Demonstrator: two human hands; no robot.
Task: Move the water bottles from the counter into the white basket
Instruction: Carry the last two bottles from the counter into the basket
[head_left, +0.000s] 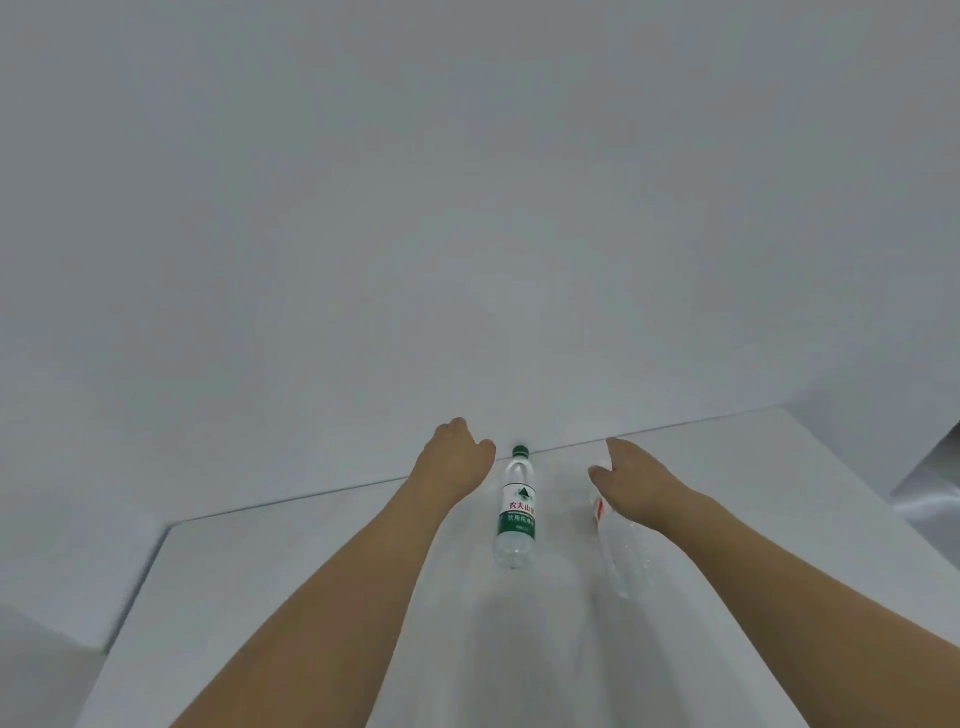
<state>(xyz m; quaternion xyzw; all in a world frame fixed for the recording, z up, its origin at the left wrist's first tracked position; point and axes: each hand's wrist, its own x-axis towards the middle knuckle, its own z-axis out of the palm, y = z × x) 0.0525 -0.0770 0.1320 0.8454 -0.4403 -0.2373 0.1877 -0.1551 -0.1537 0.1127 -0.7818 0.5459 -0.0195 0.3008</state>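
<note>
A clear water bottle with a green cap and a green and white label is on the white counter, its cap toward the back wall. My left hand hovers just left of its cap, fingers bent away from me, holding nothing. A second clear bottle with a red label lies slanted to the right. My right hand is over its upper end and hides the cap, thumb spread out to the left. Whether it touches the bottle I cannot tell. The white basket is not in view.
The counter meets a plain white wall along its back edge. The counter's left edge drops off near the lower left. Something pale and shiny shows past the counter's right edge.
</note>
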